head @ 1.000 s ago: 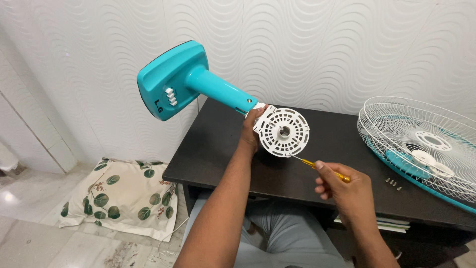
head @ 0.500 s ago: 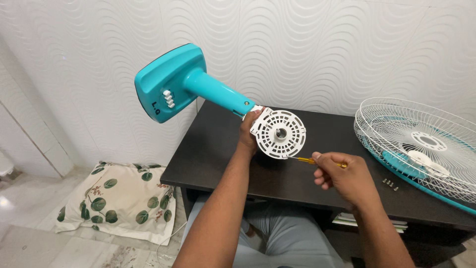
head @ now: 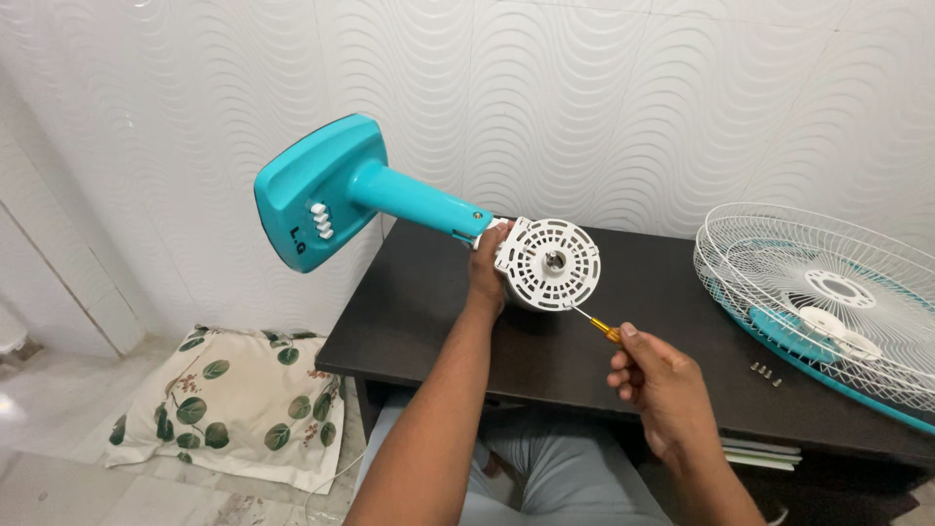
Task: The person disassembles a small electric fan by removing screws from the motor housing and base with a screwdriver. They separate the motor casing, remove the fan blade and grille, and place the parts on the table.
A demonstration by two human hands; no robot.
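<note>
since the earlier frame the turquoise fan stand [head: 336, 195] has been tilted a little further, its base swung down and to the left, and the right hand [head: 654, 385] has been drawn lower and nearer to the body, so that the screwdriver [head: 596, 324] now slopes up more steeply to the lower edge of the white motor housing [head: 547, 264].

the housing is held up above the dark bench [head: 438, 312], with the stand pointing away to the upper left. the left hand [head: 487, 268] is closed around the housing at its left side, just where the stand's neck joins it. the right hand's fingers are clenched on the yellow handle of the screwdriver, and the tip is set against the housing's rim, though the screw itself is too small to be made out.

as for progress, much dismantling is judged to be done: the wire grille [head: 828, 292] with the turquoise blade inside it lies apart on the right of the bench, and a few loose screws [head: 766, 371] lie just beside it. the housing is not yet opened, so its fastenings are judged to be left.

a leaf-patterned cushion [head: 224, 404] lies on the floor.
</note>
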